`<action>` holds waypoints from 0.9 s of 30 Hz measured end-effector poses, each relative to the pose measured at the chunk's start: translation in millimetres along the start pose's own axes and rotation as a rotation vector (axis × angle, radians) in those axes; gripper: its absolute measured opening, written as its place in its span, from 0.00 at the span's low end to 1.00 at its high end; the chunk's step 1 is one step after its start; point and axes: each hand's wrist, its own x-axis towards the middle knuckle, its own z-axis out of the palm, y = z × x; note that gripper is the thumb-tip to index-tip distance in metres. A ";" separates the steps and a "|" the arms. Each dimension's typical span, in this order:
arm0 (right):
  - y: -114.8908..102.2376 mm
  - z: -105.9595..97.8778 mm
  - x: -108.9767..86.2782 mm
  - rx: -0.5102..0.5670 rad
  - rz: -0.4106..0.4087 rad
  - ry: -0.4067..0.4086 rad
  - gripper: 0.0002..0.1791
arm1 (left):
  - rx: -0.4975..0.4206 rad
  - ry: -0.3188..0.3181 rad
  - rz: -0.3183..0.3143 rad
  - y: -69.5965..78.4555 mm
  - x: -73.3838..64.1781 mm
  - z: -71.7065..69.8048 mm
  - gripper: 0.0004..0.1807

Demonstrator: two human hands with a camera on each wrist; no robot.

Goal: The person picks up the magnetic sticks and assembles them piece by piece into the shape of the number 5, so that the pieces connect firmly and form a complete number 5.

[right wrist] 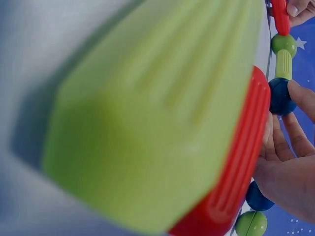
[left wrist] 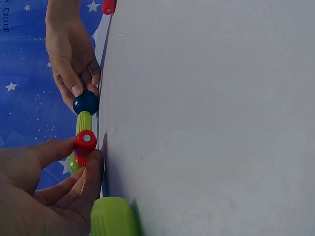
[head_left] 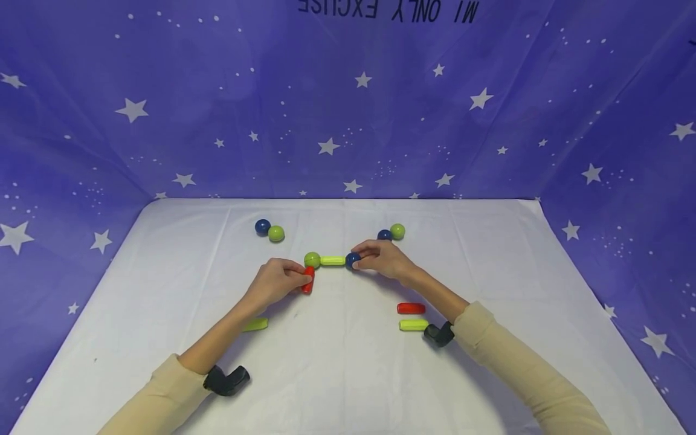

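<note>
My left hand (head_left: 278, 280) pinches a red magnetic rod (head_left: 308, 280) between thumb and fingers, its upper end against a green ball (head_left: 312, 260). From that ball a yellow-green rod (head_left: 333, 261) runs across to a dark blue ball (head_left: 353, 261), forming one joined row. The right hand (head_left: 385, 260) holds the blue ball with thumb and fingertips. In the left wrist view the red rod (left wrist: 86, 141) points its metal-tipped end at the camera. The right wrist view shows the held blue ball (right wrist: 281, 96) between thumb and fingers.
A blue ball (head_left: 263, 227) and green ball (head_left: 276, 234) lie at back left; another blue ball (head_left: 385, 234) and green ball (head_left: 397, 231) are behind my right hand. A red rod (head_left: 411, 309) and yellow-green rod (head_left: 414, 325) lie right, another yellow-green rod (head_left: 255, 325) left.
</note>
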 end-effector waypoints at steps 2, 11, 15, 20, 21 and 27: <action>-1.0 -0.1 -0.1 -0.004 0.005 0.001 0.21 | -0.006 0.000 -0.005 0.5 0.5 0.3 0.15; -1.2 0.9 0.5 -0.010 0.010 0.002 0.21 | 0.007 0.009 0.027 -2.0 2.3 4.1 0.14; -1.2 0.8 0.9 -0.010 0.007 0.002 0.21 | -0.001 0.009 0.032 -2.7 2.3 5.4 0.13; 0.4 0.6 1.4 -0.007 -0.005 -0.001 0.21 | -0.009 0.004 0.030 -2.2 1.6 5.9 0.13; 0.7 0.6 1.5 -0.007 -0.007 -0.001 0.21 | -0.007 0.005 0.031 -2.1 1.5 5.9 0.13; 1.5 0.4 1.2 -0.004 -0.009 -0.003 0.21 | 0.000 0.008 0.042 -3.3 2.0 6.6 0.13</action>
